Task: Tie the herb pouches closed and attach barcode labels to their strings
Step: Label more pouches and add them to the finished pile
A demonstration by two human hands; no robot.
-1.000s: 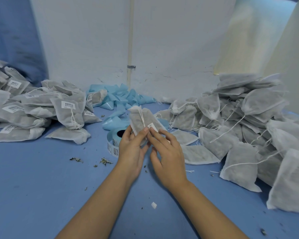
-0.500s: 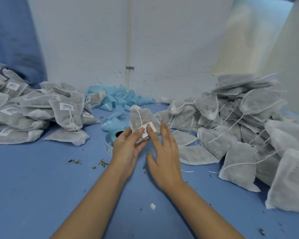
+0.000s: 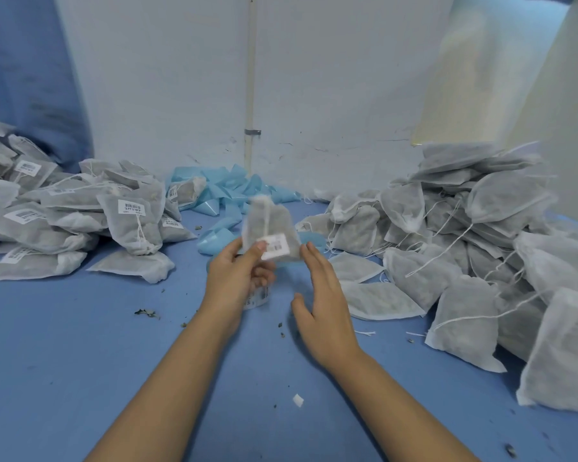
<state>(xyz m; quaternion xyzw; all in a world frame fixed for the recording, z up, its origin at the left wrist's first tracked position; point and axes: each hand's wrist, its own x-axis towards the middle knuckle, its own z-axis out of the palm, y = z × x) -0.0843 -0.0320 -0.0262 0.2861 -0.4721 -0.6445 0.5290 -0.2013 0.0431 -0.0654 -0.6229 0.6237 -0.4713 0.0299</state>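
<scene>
Left hand [image 3: 236,275] fingers pinch pouch [image 3: 268,228] upright – tied neck up (blurred); right hand [image 3: 321,295] fingers released.

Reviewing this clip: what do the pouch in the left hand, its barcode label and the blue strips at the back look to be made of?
Pouch, pinched by the left hand: looks like thin non-woven fabric, matte and translucent, dark filling showing through. Barcode label: likely white paper sticker, printed bars, blurred. Blue strips: probably glossy label backing, smooth and curling; not certain.
</scene>
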